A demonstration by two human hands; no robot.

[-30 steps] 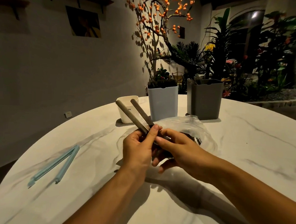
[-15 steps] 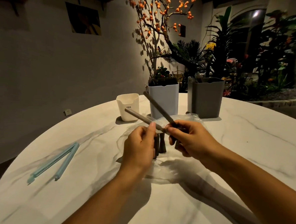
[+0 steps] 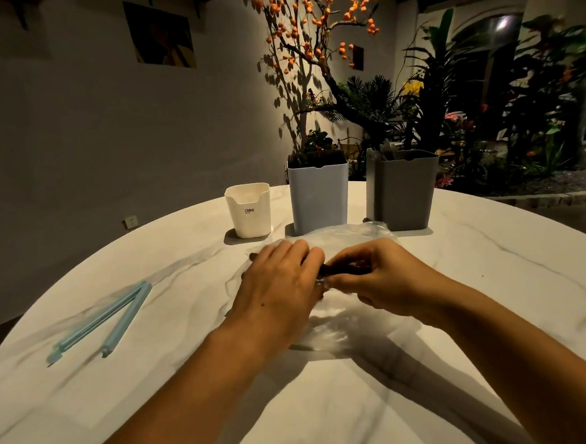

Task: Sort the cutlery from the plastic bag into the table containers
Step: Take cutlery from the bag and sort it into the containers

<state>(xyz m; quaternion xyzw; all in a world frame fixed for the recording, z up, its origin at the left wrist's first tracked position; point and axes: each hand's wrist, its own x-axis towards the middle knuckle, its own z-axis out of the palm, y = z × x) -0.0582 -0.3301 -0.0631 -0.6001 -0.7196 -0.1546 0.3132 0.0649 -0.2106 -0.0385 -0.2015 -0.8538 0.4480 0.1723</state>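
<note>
Dim room, plants glowing at the back, and I'm looking down on a round marble table [image 3: 412, 383] that fills most of my view. Next in size, the clear plastic bag [image 3: 343, 324] lies crumpled flat in the middle of it, partly under both hands. Behind it stand three containers in a row: a grey tub [image 3: 401, 190] at the right with something poking above its rim, a pale blue tub [image 3: 317, 197] just left of it with dark tips showing at the top, and a short white cup [image 3: 249, 210] further left. Well off to the left lies a pale blue bag clip [image 3: 107, 320], opened into a V. Now the hands: my left hand [image 3: 277, 286] rests knuckles-up on the bag, fingers curled down onto it, though what they hold, if anything, I cannot tell. My right hand [image 3: 380, 278] is curled inward, fingertips pinching a dark cutlery piece [image 3: 336, 268] right between the two hands, at the bag's mouth. I'd judge this a draw-out step. To do it well, I'd pin the plastic with the left, pull one piece straight clear with the right, check its type, then match it to its tub.
</note>
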